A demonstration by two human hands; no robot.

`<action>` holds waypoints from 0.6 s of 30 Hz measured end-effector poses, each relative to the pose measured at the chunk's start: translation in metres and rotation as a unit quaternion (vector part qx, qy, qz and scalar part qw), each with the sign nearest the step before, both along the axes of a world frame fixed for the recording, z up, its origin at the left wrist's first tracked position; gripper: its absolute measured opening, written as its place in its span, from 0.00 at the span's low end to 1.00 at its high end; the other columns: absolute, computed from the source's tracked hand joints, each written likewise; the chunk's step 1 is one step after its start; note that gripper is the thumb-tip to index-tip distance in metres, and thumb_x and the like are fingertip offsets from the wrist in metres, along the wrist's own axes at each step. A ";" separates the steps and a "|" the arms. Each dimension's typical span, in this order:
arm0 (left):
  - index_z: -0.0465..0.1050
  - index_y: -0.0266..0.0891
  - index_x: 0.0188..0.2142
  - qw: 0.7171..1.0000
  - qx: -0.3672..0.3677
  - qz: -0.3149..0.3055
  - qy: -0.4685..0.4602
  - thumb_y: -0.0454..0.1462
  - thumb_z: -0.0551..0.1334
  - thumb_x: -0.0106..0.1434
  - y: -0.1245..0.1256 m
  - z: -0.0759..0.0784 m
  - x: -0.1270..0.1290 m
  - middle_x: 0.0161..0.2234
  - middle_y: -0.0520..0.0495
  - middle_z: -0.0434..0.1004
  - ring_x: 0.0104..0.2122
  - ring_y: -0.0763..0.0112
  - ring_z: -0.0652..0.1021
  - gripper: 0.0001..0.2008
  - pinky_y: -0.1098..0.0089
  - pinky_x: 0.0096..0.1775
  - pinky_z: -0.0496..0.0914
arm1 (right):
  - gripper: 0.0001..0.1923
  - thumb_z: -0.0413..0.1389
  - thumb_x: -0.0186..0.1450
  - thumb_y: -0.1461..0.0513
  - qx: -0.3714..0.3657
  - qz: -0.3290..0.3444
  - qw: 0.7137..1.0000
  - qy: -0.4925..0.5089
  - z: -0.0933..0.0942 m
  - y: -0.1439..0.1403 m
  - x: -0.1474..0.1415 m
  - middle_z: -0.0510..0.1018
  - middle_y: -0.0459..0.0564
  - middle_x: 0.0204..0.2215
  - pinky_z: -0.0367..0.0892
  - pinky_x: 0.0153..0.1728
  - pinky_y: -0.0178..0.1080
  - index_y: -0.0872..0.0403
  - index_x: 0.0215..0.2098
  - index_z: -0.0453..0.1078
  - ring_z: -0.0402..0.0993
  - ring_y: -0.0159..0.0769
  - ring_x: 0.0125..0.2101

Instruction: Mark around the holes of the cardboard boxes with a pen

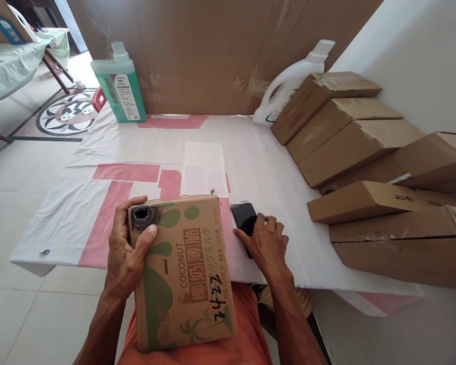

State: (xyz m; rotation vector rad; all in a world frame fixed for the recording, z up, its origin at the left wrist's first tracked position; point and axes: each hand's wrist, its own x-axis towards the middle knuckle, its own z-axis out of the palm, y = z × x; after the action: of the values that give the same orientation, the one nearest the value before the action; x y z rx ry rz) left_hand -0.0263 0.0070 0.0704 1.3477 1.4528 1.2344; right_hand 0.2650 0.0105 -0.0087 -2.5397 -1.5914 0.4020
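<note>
Our left hand [127, 253] grips coconut carton [182, 271] on lap, 6 o'clock; right hand [264, 243] closes on black object [243, 217], 3 o'clock. Risk: one-handed carton could slide off.

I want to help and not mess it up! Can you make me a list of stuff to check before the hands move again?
1. Left hand grips the coconut box by its top corner: ok.
2. Box rests steady on the lap: ok.
3. Right hand is on the black object: ok.
4. What the black object is: cannot tell.
5. White sheet ahead of the box lies flat: ok.
6. Brown boxes at right stay apart from both hands: ok.
</note>
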 end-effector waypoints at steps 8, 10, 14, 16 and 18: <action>0.71 0.50 0.60 1.000 0.011 -0.006 0.018 0.50 0.69 0.68 0.001 -0.001 0.002 0.51 0.48 0.75 0.47 0.61 0.76 0.25 0.65 0.48 0.72 | 0.41 0.68 0.59 0.49 0.000 -0.076 0.988 0.131 -0.021 -0.004 0.024 0.73 0.78 0.60 0.69 0.60 0.55 0.65 0.61 0.65 0.70 0.67 0.63; 0.71 0.50 0.61 1.000 0.007 -0.007 0.014 0.50 0.69 0.68 0.001 0.000 0.002 0.51 0.48 0.75 0.47 0.61 0.76 0.25 0.66 0.47 0.72 | 0.37 0.67 0.58 0.49 0.008 -0.088 0.980 0.177 -0.024 -0.009 0.031 0.76 0.75 0.58 0.71 0.57 0.54 0.62 0.58 0.68 0.74 0.65 0.59; 0.71 0.49 0.60 1.000 0.005 -0.010 0.008 0.50 0.69 0.67 0.001 0.001 0.003 0.49 0.48 0.75 0.44 0.62 0.77 0.25 0.66 0.44 0.73 | 0.26 0.64 0.57 0.48 0.015 -0.088 0.949 0.302 -0.023 -0.024 0.039 0.86 0.65 0.45 0.76 0.47 0.53 0.58 0.45 0.77 0.82 0.60 0.47; 0.71 0.48 0.60 1.000 0.006 -0.011 0.010 0.50 0.69 0.67 0.002 0.002 0.004 0.48 0.47 0.75 0.44 0.62 0.77 0.25 0.66 0.44 0.73 | 0.26 0.62 0.58 0.46 0.023 -0.086 0.927 0.364 -0.021 -0.031 0.038 0.87 0.60 0.42 0.78 0.43 0.50 0.57 0.45 0.78 0.84 0.57 0.44; 0.71 0.48 0.60 1.000 0.009 -0.010 0.015 0.50 0.69 0.67 0.003 0.002 0.005 0.49 0.47 0.75 0.45 0.61 0.77 0.25 0.65 0.45 0.73 | 0.29 0.62 0.59 0.45 0.044 -0.113 0.894 0.431 -0.015 -0.037 0.036 0.88 0.58 0.41 0.80 0.40 0.49 0.57 0.48 0.79 0.86 0.54 0.42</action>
State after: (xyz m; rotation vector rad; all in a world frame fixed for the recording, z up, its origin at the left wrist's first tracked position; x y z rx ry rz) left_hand -0.0218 0.0099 0.0725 1.3955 1.4484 1.2212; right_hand 0.3009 -0.0261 -0.0241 -1.9598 -0.9289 1.1768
